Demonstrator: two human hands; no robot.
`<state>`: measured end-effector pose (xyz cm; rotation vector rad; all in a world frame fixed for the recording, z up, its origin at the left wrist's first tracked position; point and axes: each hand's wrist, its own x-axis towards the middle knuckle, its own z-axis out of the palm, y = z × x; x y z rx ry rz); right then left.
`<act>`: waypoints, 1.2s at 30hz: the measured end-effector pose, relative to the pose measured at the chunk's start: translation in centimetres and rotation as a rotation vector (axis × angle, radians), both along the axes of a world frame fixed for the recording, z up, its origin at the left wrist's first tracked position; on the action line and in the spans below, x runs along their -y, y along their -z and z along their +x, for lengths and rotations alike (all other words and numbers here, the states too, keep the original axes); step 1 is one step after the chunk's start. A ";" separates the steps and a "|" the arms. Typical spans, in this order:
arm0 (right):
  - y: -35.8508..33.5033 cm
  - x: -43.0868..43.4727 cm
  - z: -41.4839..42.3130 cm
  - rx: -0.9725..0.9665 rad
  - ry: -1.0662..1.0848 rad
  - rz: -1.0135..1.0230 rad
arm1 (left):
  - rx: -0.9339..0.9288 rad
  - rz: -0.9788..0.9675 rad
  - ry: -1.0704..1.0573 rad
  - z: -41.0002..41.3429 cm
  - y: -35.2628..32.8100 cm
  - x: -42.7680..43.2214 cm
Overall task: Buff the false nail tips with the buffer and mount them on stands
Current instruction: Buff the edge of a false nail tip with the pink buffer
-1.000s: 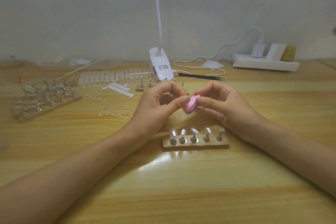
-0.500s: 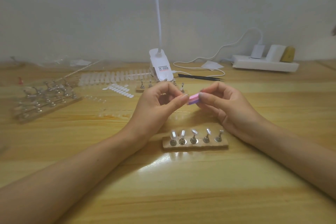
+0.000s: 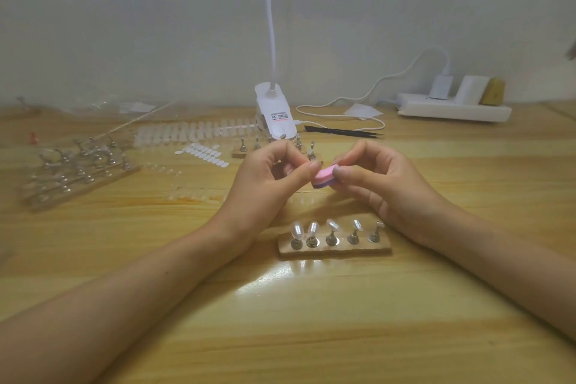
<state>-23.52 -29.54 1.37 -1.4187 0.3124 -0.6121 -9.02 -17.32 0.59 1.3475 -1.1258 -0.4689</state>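
1. Two hands meet above the worktop. The right hand pinches the pink-and-purple buffer between thumb and fingers. The left hand has curled fingers, its thumb tip against the buffer's end.
2. Near stand, just in front of the hands: four of its five pegs carry nail tips.
3. Behind stand a lamp, tweezers and a power strip. To the left lie tip strips and more stands.
4. The hands partly cover a far stand. What the left fingers pinch is hidden, and the left stands are blurred.
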 end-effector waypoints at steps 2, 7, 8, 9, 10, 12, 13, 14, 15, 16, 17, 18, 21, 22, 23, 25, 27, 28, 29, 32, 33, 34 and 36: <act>0.1 0.2 -0.1 0.035 0.028 -0.014 | 0.007 -0.002 0.004 0.0 0.1 0.0; 0.3 0.2 -0.3 0.006 0.003 -0.121 | 0.016 -0.011 -0.001 0.1 0.2 0.1; 0.4 0.0 -0.3 -0.008 -0.049 -0.165 | 0.026 -0.013 0.005 0.1 0.2 0.1; 0.4 -0.2 -0.3 -0.006 -0.068 -0.185 | 0.038 -0.012 0.013 0.1 0.2 0.1; 0.4 -0.3 -0.2 0.008 -0.045 -0.180 | 0.047 -0.011 0.020 0.1 0.3 0.1; 0.2 0.0 -0.3 0.046 0.067 -0.137 | 0.053 -0.008 0.019 0.1 0.3 0.2; 0.1 0.2 -0.3 0.057 0.107 -0.115 | 0.058 -0.007 0.014 0.2 0.3 0.2; 0.0 0.4 -0.4 0.056 0.122 -0.108 | 0.064 -0.005 0.012 0.2 0.3 0.2; 0.0 0.5 -0.4 0.041 0.116 -0.121 | 0.072 -0.004 0.013 0.2 0.3 0.2; 0.1 0.4 -0.5 0.016 0.088 -0.150 | 0.079 -0.004 0.017 0.2 0.4 0.2; 0.2 0.2 -0.5 -0.008 0.041 -0.180 | 0.088 -0.003 0.022 0.2 0.4 0.1; 0.3 -0.1 -0.5 -0.022 0.003 -0.201 | 0.097 -0.002 0.027 0.2 0.4 0.1; 0.0 0.3 -0.5 0.018 0.082 -0.167 | 0.108 0.014 0.037 0.1 0.2 0.1; -0.1 0.8 -0.6 0.041 0.143 -0.124 | 0.118 0.021 0.044 0.0 0.1 0.1; -0.3 1.4 -0.8 0.053 0.186 -0.094 | 0.132 0.028 0.051 -0.2 0.1 0.1; -0.8 2.4 -1.6 -0.009 0.196 -0.150 | 0.139 0.029 0.061 -0.5 -0.1 0.0; -1.0 3.0 -2.4 -0.189 0.145 -0.307 | 0.102 0.019 0.066 -0.5 -0.3 -0.3; -1.0 3.1 -2.7 -0.306 0.128 -0.383 | 0.079 0.018 0.074 -0.5 -0.4 -0.4; -1.2 3.2 -2.9 -0.435 0.152 -0.498 | 0.056 0.018 0.087 -0.6 -0.6 -0.5; -2.9 2.1 -3.2 -0.537 0.285 -0.977 | 0.006 0.017 0.119 -0.7 -0.8 -0.6; -3.7 1.2 -3.1 -0.412 0.237 -1.052 | -0.001 0.020 0.128 -0.7 -0.9 -0.5; -4.2 0.2 -2.9 -0.304 0.167 -1.094 | -0.006 0.024 0.138 -0.7 -1.0 -0.5; -4.6 -1.6 -2.3 -0.223 0.120 -1.170 | -0.020 0.024 0.167 -0.7 -1.1 -0.5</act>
